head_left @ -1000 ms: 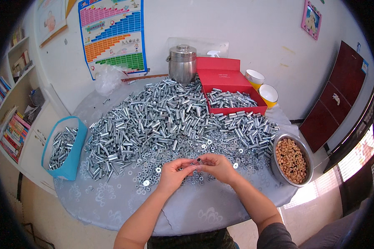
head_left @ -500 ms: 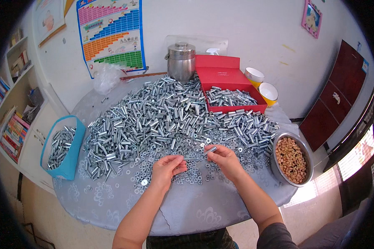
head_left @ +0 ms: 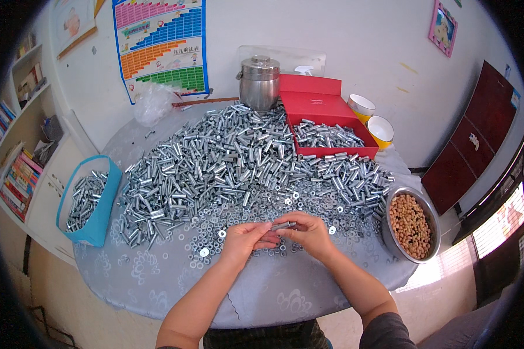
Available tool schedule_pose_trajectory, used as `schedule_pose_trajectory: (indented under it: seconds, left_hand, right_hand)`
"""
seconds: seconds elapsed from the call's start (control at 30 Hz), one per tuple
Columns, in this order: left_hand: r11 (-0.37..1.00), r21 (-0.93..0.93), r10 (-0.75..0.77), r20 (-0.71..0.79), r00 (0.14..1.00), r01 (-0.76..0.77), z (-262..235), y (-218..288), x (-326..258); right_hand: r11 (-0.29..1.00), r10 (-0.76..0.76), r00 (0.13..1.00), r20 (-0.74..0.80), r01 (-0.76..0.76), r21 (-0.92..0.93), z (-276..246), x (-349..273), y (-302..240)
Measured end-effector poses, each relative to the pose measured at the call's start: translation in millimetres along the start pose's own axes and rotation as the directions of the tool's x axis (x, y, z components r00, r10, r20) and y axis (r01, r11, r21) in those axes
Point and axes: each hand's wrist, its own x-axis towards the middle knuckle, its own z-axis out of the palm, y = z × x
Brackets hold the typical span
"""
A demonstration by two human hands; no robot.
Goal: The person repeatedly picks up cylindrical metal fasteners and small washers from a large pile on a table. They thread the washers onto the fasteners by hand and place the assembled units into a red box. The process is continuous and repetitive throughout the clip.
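Note:
In front of the pile my two hands meet, fingertips almost touching. My right hand (head_left: 306,232) pinches a short silvery metal sleeve (head_left: 283,225), tilted slightly up to the right. My left hand (head_left: 247,239) is closed at the sleeve's left end, thumb and forefinger pressed together on a thin metal rod that the fingers now mostly hide. Whether the rod sits inside the sleeve I cannot tell. Beneath and around the hands lie many small flat washers (head_left: 201,230). Behind them rises a wide heap of similar metal sleeves (head_left: 215,151).
A blue fabric bin (head_left: 103,203) of metal parts stands left; a red box (head_left: 364,152) with more stands at the back. On the right is a steel bowl (head_left: 435,247) of brownish pieces. A steel canister (head_left: 259,87), two yellow-white bowls (head_left: 381,129) and a plastic bag (head_left: 155,104) stand behind.
My hands have come together: the left moved right with the thin rod, and the right moved slightly left and down with the sleeve. The view has shifted a little.

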Motion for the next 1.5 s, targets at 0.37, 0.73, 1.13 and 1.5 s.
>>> schedule_pose_trajectory:
  seconds: [0.37, 0.73, 1.13, 1.5]
  left_hand:
    - [0.999, -0.039, -0.010, -0.074, 0.997, 0.007, -8.5, -3.1, 7.7]
    - [0.999, -0.033, 0.005, -0.095, 0.995, -0.008, -11.7, 1.3, 8.3]
    - [1.000, -0.020, 0.013, -0.076, 0.997, -0.015, -12.2, 2.4, 6.9]
    - [0.998, 0.033, -0.048, -0.014, 0.999, 0.049, -6.9, -3.5, 5.6]
  right_hand:
    - [0.975, 0.021, 0.996, -0.092, -0.041, -0.218, -26.7, 4.3, -25.6]
    - [0.596, 0.292, 0.903, 0.316, 0.087, -0.798, -76.3, -15.9, -24.6]
    - [0.665, 0.303, 0.934, 0.191, -0.064, -0.744, -62.9, -7.9, -20.1]
    - [0.975, 0.221, 0.975, 0.023, -0.221, 0.036, -44.0, 3.0, -16.4]
